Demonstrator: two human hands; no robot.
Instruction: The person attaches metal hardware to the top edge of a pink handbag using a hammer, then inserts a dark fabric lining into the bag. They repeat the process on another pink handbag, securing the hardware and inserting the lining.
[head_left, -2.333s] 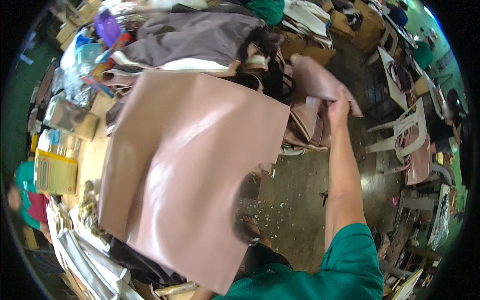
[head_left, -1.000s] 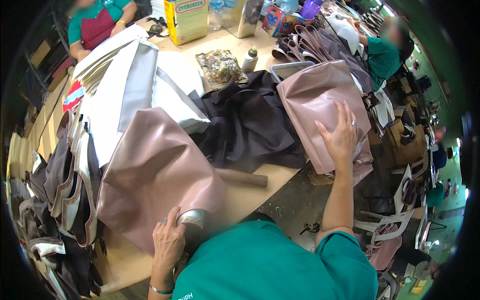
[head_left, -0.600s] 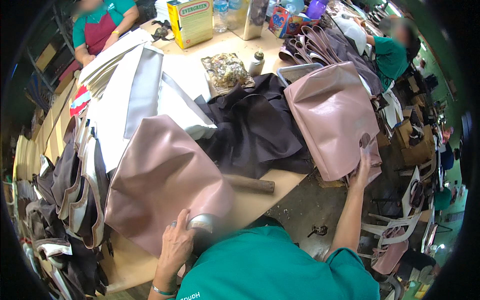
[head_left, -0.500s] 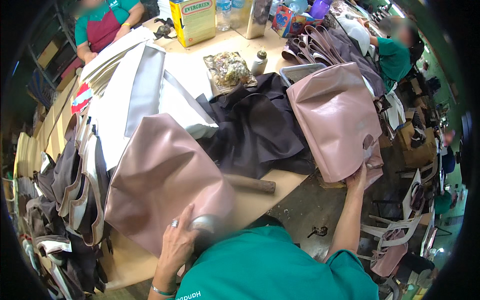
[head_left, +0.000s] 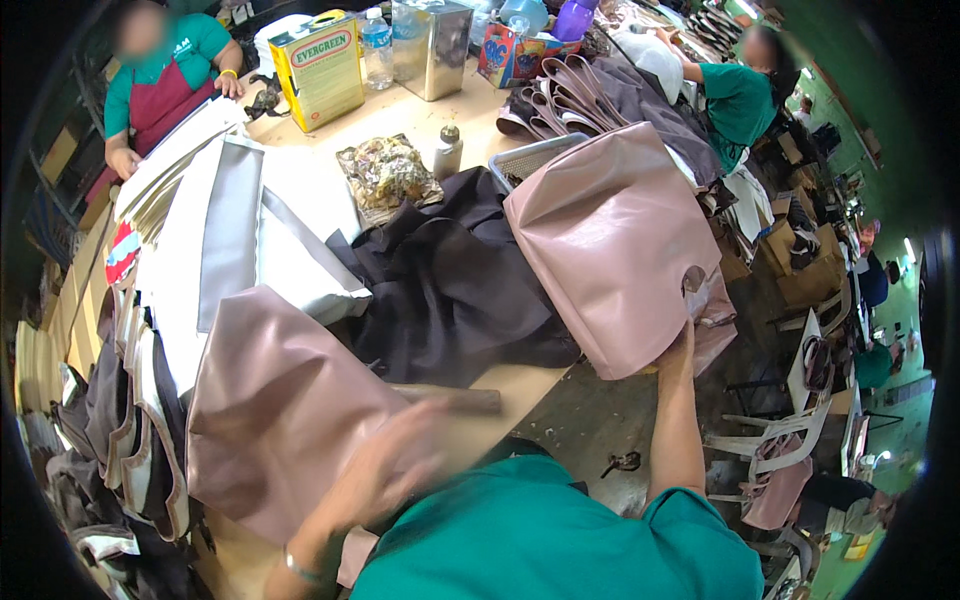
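A large pink leather-like bag piece (head_left: 610,240) lies slanted at the table's right edge, partly over a light plastic basket (head_left: 540,155). My right hand (head_left: 678,345) reaches under its lower edge beside a round cut-out; its fingers are hidden. A second pink bag piece (head_left: 290,410) stands puffed up on the left side of the table. Over its right side is my left hand (head_left: 395,460), smeared by motion, so its grip does not show. A brown wooden stick or handle (head_left: 455,401) lies just beyond this hand. Between the two pink pieces is crumpled dark cloth (head_left: 450,290).
White and grey sheets (head_left: 230,230) are stacked at left, with dark trimmed pieces (head_left: 130,410) below. Farther back stand a yellow tin (head_left: 318,75), a metal can (head_left: 432,50) and a small bottle (head_left: 448,153). Co-workers (head_left: 170,70) sit across and at right. White chairs (head_left: 780,450) stand at right.
My left hand has lifted off the left pink piece and swung in a blur. My right hand has slid further under the right piece. The whole view has shifted.
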